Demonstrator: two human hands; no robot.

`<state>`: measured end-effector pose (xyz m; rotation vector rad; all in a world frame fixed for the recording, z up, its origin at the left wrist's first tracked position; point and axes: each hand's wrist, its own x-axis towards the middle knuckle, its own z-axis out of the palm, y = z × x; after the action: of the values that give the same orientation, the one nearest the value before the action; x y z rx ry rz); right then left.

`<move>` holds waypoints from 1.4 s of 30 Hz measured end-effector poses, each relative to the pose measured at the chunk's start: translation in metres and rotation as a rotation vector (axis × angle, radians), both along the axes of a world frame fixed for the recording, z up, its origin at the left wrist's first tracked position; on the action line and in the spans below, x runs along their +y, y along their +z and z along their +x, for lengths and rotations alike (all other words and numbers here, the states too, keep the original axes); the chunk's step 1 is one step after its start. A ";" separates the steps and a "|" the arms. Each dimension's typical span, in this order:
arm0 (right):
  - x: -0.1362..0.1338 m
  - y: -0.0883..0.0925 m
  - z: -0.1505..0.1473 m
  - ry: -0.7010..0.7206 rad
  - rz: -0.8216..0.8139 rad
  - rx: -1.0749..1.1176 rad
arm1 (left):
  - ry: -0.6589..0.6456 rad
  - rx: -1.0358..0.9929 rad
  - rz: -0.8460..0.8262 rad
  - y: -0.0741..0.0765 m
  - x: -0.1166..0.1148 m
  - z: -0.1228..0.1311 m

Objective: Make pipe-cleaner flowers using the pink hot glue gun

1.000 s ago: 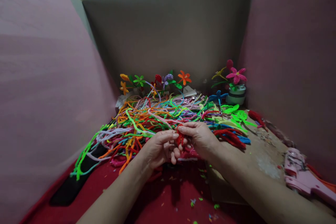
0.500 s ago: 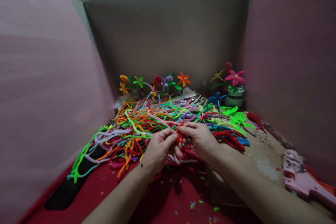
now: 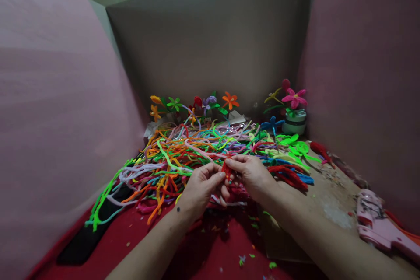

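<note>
Between my two hands is a small red fuzzy piece [image 3: 227, 170], which looks like bent pipe cleaner; its exact shape is partly hidden by my fingers. My left hand [image 3: 205, 183] pinches it from the left with thumb and forefinger. From the right, my right hand [image 3: 251, 174] grips its upper part between thumb and forefinger, the other fingers curled beneath. Just beyond the hands spreads a heap of loose pipe cleaners [image 3: 183, 146] in many colours. Red bent pipe cleaners [image 3: 290, 178] lie to the right of my right hand.
Pipe-cleaner flowers, among them an orange one [image 3: 230, 100] and a pink one [image 3: 295, 98], stand at the back. A pink glue gun [image 3: 377, 225] lies at the right. A black flat object [image 3: 82, 240] is at the left on the red cloth [image 3: 141, 253]. Pink walls [image 3: 59, 96] flank both sides.
My left thumb and fingers have come slightly closer to my right hand at the red piece. The whole view has shifted a little; both hands still hold the piece.
</note>
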<state>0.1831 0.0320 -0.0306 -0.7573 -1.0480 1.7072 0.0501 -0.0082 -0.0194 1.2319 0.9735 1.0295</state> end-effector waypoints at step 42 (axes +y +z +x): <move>-0.009 0.003 -0.001 -0.133 0.186 -0.226 | 0.232 0.017 0.077 0.007 0.000 0.006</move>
<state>0.1826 0.0233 -0.0271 -0.8927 -1.2628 1.4127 0.0558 -0.0079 -0.0125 1.2121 1.1174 1.2489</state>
